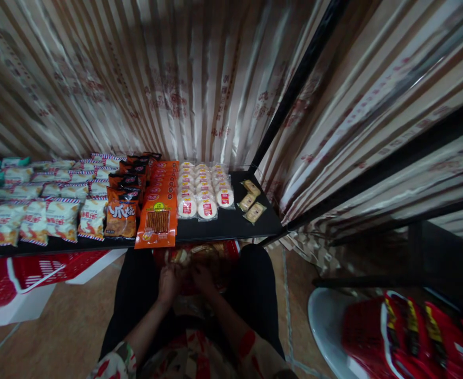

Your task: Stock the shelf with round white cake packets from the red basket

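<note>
Curtain, beige and pleated: hangs across the whole back and right, bears red printed figures and lettering. Tiled floor, brownish: shows below and at both sides. Black shelf: runs in from the left edge, ends right of centre against a black frame. Dark-trousered legs: stand apart, knees just at the shelf's near edge. White basin: sits low at right, holds red bags marked with yellow. Red baskets with white handles: sit under the shelf at left.

Red container: lies between the knees, partly beneath the shelf edge, and holds small packets, dim and blurred. White snack packs with striped edges: fill the shelf's left in rows. Orange packs with black tops: stand next to them, beside a flat orange bag of brown sticks.

Left hand: reaches over the container, fingers at a pale packet; cannot tell whether gripped. Right hand: lies just beside, among the packets; cannot tell from the blur whether closed or loose. Round white crackers in clear wrap: form three columns. Three golden packets: lie at the shelf's right end, smallest of all.
</note>
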Demonstrator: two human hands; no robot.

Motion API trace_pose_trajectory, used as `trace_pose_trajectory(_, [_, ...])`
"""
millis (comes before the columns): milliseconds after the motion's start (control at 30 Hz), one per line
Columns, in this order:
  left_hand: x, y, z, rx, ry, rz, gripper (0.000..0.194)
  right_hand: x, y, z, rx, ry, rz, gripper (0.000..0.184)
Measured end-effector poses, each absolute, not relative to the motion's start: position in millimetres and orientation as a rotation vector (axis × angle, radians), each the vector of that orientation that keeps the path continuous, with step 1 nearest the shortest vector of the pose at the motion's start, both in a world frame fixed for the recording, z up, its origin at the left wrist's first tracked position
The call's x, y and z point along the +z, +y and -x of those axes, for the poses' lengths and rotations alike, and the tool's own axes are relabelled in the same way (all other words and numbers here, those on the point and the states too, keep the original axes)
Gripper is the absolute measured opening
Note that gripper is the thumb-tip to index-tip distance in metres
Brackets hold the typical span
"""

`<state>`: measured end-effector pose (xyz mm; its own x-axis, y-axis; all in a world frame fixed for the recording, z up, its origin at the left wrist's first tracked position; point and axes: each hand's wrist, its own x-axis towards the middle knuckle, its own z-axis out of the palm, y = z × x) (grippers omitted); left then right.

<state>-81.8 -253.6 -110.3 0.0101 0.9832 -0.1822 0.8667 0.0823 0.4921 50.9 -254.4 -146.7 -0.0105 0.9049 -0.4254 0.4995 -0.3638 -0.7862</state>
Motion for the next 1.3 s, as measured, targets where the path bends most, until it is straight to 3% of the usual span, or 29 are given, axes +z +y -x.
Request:
trace_pose_trajectory(300, [-84, -265, 71, 0.665, 1.702, -1.796, 0.019, -143, -255, -62, 1.372, -1.121, 1.823, 0.030])
trace_pose_trajectory(667, [-66, -273, 69, 0.817, 1.578, -1.799, 0.019, -130, -261, -72, 1.464, -0.825, 1.534, 0.045])
trace_pose_trajectory(867, [-62, -275, 68, 0.833, 1.579, -1.769, 0.020, -117, -264, -74, 1.456, -0.640, 1.453, 0.042])
trace_pose_trajectory(1300, [-52, -265, 65, 0.906, 1.525, -1.704, 0.017, -78, -270, -87, 1.364, -0.774, 1.488, 0.039])
